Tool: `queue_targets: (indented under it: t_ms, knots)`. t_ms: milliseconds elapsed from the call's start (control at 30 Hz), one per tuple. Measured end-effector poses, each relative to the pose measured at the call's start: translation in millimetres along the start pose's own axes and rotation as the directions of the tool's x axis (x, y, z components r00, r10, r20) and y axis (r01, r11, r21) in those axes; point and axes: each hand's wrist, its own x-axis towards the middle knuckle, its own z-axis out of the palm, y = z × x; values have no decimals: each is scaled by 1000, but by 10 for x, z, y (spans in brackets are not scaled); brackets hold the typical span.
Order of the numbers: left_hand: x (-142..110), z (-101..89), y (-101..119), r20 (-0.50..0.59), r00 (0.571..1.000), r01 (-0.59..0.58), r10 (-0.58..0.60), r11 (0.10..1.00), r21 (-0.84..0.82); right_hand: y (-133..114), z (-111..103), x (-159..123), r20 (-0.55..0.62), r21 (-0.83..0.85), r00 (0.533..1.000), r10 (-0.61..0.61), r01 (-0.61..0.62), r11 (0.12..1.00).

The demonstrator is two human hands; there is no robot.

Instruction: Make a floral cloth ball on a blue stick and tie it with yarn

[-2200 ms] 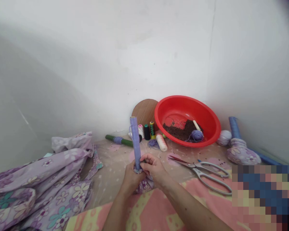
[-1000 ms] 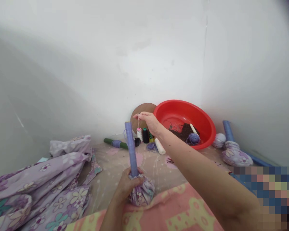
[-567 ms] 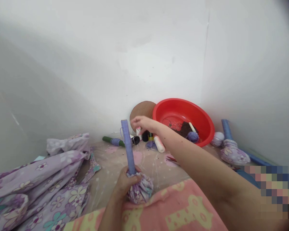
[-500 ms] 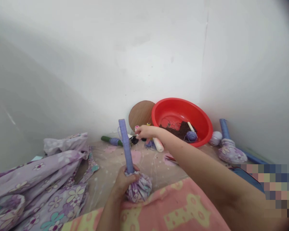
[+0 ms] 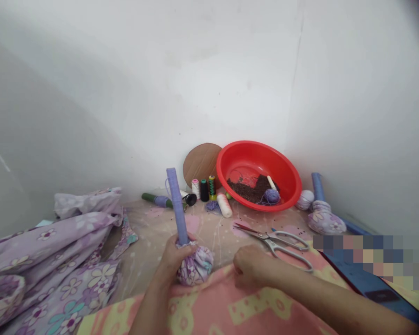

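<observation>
Beige cover (image 5: 145,237) | on it: black spool (image 5: 204,190) (upright) | red basin (image 5: 293,173) | floral cloth (image 5: 70,237)

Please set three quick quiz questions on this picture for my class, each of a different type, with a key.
1. Which hand grips the floral bundle at the foot of the purple-wrapped stick?
2. True or false: the ball of purple yarn lies inside the red basin.
3. Fill in: just beyond the right hand lie the grey-handled ____.

Key: 1. The left hand. 2. True. 3. Scissors.
</observation>
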Motion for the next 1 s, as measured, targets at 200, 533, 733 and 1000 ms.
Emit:
queue_targets:
  t_ms: [200,533,733,1000]
  knots:
    - [-45,26,36,-33,999,11,-12,1000,-29,73,109,77,-107,136,993,-40,54,989]
    - [-11,-11,-36,17,1000,-10,11,997,-71,288,-710,759,-263,614,957,121,70,786]
    - [-9,-59,-99,71,997,-15,21,996,-85,-22,-994,1320,-438,704,891,120,256,663]
    - [-12,-34,-66,37,999,20,-13,980,-199,-256,-981,1539,-442,611,894,73,240,754]
